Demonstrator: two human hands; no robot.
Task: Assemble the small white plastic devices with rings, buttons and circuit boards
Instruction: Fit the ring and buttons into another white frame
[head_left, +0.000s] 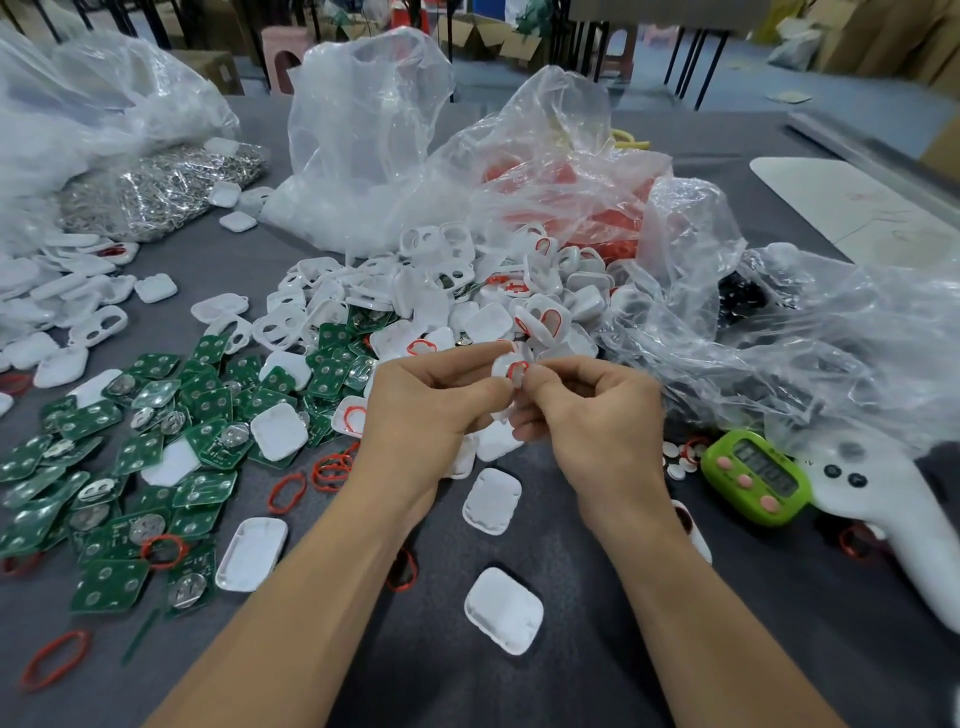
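Hands: the left hand and the right hand met above the middle of the grey cloth-covered table, fingers curled, thumb and fingertips of each clamped on one shared piece.
Held piece: a small white plastic shell with a red ring seated in its face, lifted off the table between the two sets of fingertips, just in front of the shell heap.
Shell heap: a pile of white plastic housings, some with two oval openings and some fitted with red rings, lay beyond the hands.
Boards: a spread of square green circuit boards, several showing round metal contacts, covered the table to the left of the left forearm.
Rings: loose red rubber rings lay near the left wrist, others scattered among the boards.
Covers: three blank white rounded-square covers lay between and beside the forearms.
Buttons: small white round buttons sat in a cluster right of the right hand.
Timer: a lime-green digital timer with pink keys stood just beside the buttons, touching a white handheld controller.
Bags: crumpled clear plastic bags stood behind the heap.
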